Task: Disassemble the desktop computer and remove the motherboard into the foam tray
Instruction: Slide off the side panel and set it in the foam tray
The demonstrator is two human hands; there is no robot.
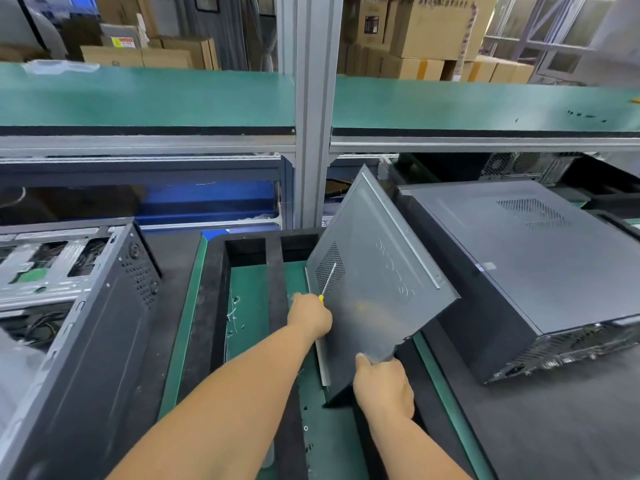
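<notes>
**Side panel tilted over the foam tray, both my hands on it**

The grey side panel (377, 271) stands tilted between the two computers, its lower left edge down near the green mat inside the black foam tray (214, 289), its upper corner leaning back toward the aluminium post (313, 133). The tray's open compartments lie to the left of the panel, with a few small screws (239, 322) scattered on the mat there. To the right there is little room: the panel's right corner hangs just beside the closed desktop computer (540, 265) lying flat on the bench (554, 427).

On my left an opened computer case (86, 306) lies with its metal frame and cables showing; I cannot make out the motherboard inside it. The shelf rail and a blue bin (207, 202) close off the space behind the tray.

My left hand (310, 315) is at the panel's left edge, fingers curled round a yellow-handled screwdriver (328, 280) whose shaft lies against the panel's vent grille. My right hand (382, 386) grips the panel's near bottom edge, thumb on the top face, fingers wrapped beneath.
</notes>
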